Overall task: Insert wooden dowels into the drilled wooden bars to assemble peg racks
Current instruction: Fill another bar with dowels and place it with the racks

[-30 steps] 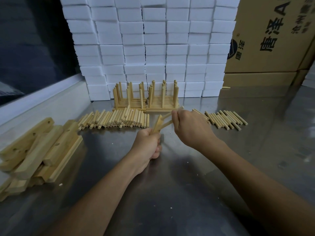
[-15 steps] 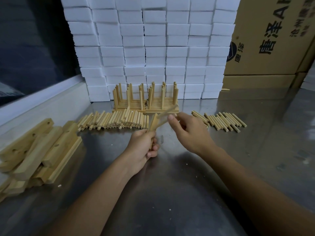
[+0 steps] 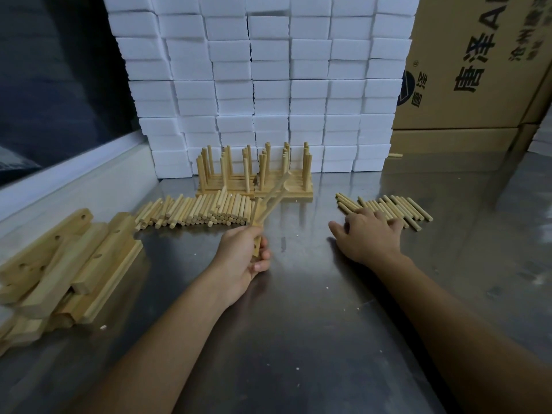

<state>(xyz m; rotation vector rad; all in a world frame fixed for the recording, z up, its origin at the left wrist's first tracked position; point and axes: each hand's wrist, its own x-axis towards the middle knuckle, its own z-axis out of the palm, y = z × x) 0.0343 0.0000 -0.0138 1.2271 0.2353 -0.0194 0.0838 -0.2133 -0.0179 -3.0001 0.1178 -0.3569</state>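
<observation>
- My left hand (image 3: 243, 255) is clamped around a drilled bar (image 3: 257, 234), held upright off the surface (image 3: 298, 324), with two dowels (image 3: 273, 198) already seated in it and fanning up and away from me.
- My right hand (image 3: 369, 234) is out flat on the small dowel pile (image 3: 388, 209) to my right, fingers straight and spread over the near sticks, nothing pinched yet.
- So this is the fetch step, I'd say: the bar is part-filled and I'm after the next peg.
- Next move calls for singling one dowel out of that row, pinching it near an end, bringing it to the bar and lining its tip with a free hole before pushing.
- Which hole is free I can't tell; my fingers cover the bar.
- Finished racks (image 3: 254, 174) stand at the back, the bigger dowel heap (image 3: 194, 212) in front of them, spare bars (image 3: 68, 264) stacked at my left.
</observation>
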